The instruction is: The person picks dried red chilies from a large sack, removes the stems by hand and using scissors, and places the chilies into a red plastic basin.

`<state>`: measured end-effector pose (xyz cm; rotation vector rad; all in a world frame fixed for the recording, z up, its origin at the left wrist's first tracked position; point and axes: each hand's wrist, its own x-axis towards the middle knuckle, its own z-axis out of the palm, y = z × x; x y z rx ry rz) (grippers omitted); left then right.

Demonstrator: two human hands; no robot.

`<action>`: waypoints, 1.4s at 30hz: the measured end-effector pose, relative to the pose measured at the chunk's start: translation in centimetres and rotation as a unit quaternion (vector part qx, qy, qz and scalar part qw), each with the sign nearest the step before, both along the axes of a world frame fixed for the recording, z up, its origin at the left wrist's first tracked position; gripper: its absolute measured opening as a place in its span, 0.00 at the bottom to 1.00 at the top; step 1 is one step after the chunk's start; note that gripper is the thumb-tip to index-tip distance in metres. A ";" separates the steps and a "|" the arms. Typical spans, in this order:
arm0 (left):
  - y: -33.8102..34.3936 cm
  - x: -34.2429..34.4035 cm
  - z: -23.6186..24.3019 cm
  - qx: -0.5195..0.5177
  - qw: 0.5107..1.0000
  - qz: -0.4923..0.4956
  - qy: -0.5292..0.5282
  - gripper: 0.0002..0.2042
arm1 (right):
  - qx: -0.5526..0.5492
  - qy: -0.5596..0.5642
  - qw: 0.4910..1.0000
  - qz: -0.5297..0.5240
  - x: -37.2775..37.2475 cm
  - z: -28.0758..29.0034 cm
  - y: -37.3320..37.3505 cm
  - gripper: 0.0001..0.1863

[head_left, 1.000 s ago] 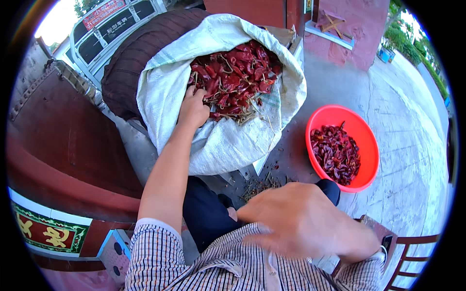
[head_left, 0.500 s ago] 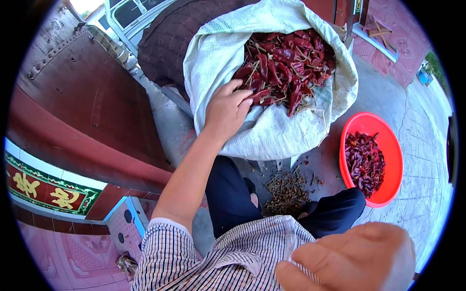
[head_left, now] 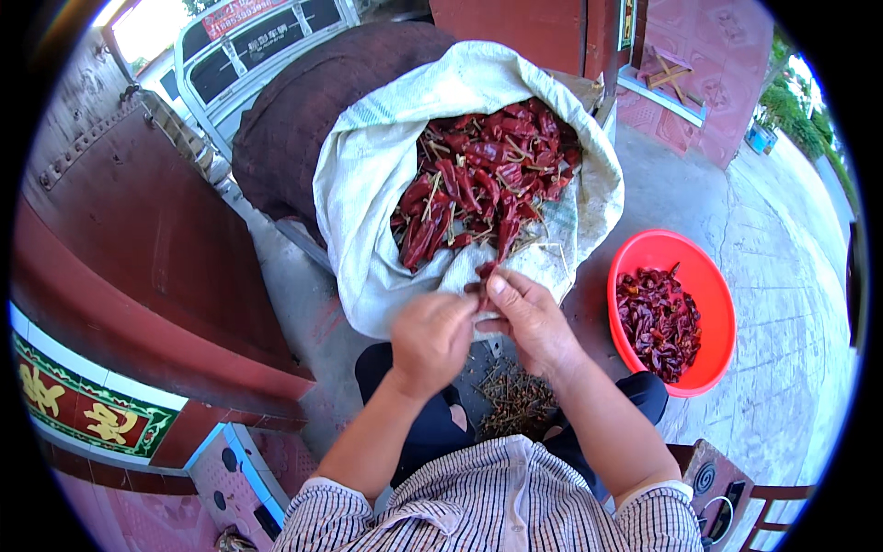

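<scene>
My left hand [head_left: 430, 339] and my right hand [head_left: 533, 322] meet at the near edge of an open white woven sack [head_left: 368, 175]. Both are closed, fingertips together, around a dried red chili pepper [head_left: 486, 272]. The right thumb presses on the pepper from the right side; the left fingers pinch its lower end and partly hide it. Inside the sack lies a heap of dried red chili peppers [head_left: 487, 156], many with pale stems attached.
On the ground to the right stands a red plastic basin [head_left: 717, 317] with dark red chilies [head_left: 658, 322] in it. A pile of loose stems [head_left: 515, 400] lies between my feet. A dark covered bundle [head_left: 294, 110] rests behind the sack, and a dark red metal door [head_left: 156, 230] stands at left.
My left hand has come out of the sack toward me. The right hand has moved from the lower right to meet it, and both now grip a chili pepper. The view has shifted.
</scene>
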<state>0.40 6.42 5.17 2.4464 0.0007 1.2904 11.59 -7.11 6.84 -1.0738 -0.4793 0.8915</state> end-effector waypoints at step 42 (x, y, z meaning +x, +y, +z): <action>-3.6 3.3 -0.5 -0.199 0.954 -0.211 0.079 0.09 | 0.063 -0.012 0.983 0.171 2.6 -3.5 -6.8 0.22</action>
